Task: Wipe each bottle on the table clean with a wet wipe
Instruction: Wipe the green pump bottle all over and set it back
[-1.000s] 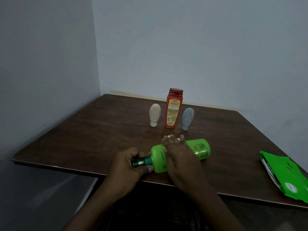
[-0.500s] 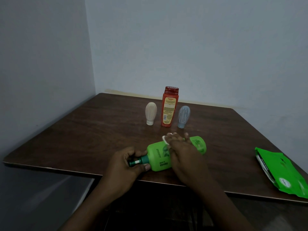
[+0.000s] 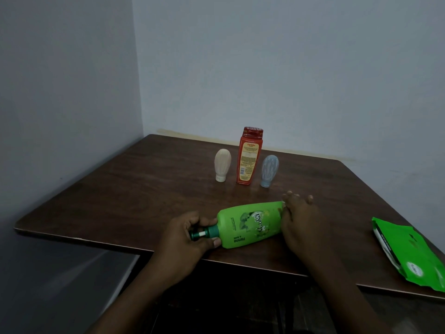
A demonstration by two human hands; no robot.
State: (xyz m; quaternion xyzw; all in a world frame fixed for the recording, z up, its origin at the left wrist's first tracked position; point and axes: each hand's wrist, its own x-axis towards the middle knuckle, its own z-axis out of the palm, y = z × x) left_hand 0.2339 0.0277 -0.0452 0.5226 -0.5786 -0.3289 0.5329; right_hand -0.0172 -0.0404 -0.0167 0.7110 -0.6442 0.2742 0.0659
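Left hand (image 3: pixel 190 237) clamped round the pump neck of the green bottle (image 3: pixel 248 224), pinning it on its side near the front edge of the table (image 3: pixel 144 189). Right hand (image 3: pixel 304 222) draped over the bottle's base end, with a sliver of white wet wipe (image 3: pixel 284 205) showing under the fingers. Pinching it or pressing it flat: cannot tell.

Step, as I read it: wiping the green bottle, base end. Next probably needs a roll to reach the underside.

Red bottle (image 3: pixel 249 157), cream bottle (image 3: pixel 222 167) and blue bottle (image 3: pixel 269 169) stand in a row behind, apparently not yet done. Wipe pack (image 3: pixel 409 251) lies at the right edge.
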